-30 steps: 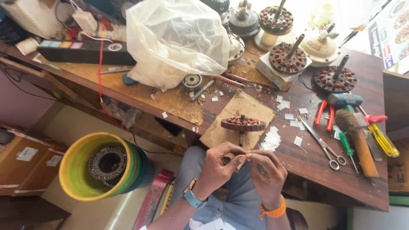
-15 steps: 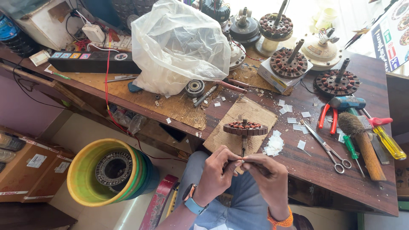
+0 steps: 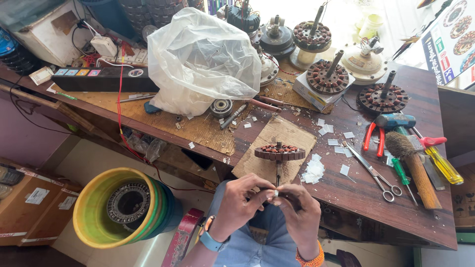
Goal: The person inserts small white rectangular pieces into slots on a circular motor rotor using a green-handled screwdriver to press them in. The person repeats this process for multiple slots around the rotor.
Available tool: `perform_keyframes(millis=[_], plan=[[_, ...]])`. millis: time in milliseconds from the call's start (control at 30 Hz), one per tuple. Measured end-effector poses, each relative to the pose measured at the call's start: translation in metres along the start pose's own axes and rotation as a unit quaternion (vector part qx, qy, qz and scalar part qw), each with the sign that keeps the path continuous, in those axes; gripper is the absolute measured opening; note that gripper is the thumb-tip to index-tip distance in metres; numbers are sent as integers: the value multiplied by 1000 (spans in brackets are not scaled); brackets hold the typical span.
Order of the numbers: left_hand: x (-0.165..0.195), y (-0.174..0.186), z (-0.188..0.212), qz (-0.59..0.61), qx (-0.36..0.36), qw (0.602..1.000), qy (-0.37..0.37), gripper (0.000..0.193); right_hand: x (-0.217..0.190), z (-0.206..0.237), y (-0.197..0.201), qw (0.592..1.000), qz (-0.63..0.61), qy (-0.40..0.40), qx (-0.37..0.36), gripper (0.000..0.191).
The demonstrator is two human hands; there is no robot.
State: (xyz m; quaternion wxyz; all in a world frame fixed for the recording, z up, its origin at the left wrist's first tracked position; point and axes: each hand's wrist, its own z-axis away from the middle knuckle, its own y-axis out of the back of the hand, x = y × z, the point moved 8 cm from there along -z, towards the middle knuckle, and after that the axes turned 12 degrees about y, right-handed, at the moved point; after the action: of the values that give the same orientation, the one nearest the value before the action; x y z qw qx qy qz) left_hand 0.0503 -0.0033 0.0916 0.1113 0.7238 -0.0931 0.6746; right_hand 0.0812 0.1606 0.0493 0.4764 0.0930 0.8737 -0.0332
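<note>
- Small pale strip of insulating material (image 3: pixel 275 193), pinched between the fingertips of both hands, sits just off the near edge of the desk, over the person's lap.
- Left hand (image 3: pixel 241 202), wearing a blue wristband, comes in from the lower left; thumb and forefinger are closed on the strip.
- Right hand (image 3: pixel 301 213), with an orange bangle at the wrist, meets it from the right; its fingers curl in and touch the same piece. Both hands are together, fingertips touching.
- Round dark stator with copper-coloured windings (image 3: pixel 280 152) stands on its shaft on a cardboard sheet (image 3: pixel 297 136), directly beyond the hands, near but apart from them. Its shaft runs upright, pointing back toward the hands in this view.
- Both hands lie about equally near the stator; the left fingertips are slightly closer to the shaft line.
- Heap of white paper slips (image 3: pixel 313 171) lies just right of the stator.
- Steel scissors (image 3: pixel 376 173) lie further right on the brown wooden desk (image 3: pixel 376 207).
</note>
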Motion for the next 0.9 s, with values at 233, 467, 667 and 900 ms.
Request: perform_keyframes(millis=[233, 467, 667, 900], plan=[[16, -4, 3, -225, 15, 969, -106, 13, 4, -5, 3, 988, 139, -50, -44, 13], [27, -10, 8, -150, -109, 976, -113, 21, 35, 13, 3, 957, -224, -176, -48, 10], [33, -17, 15, -148, -148, 964, -165, 19, 59, 42, 0, 845, -439, -305, -28, 14], [19, -18, 13, -204, -84, 967, -125, 14, 71, 49, -6, 831, -423, -361, -3, 20]])
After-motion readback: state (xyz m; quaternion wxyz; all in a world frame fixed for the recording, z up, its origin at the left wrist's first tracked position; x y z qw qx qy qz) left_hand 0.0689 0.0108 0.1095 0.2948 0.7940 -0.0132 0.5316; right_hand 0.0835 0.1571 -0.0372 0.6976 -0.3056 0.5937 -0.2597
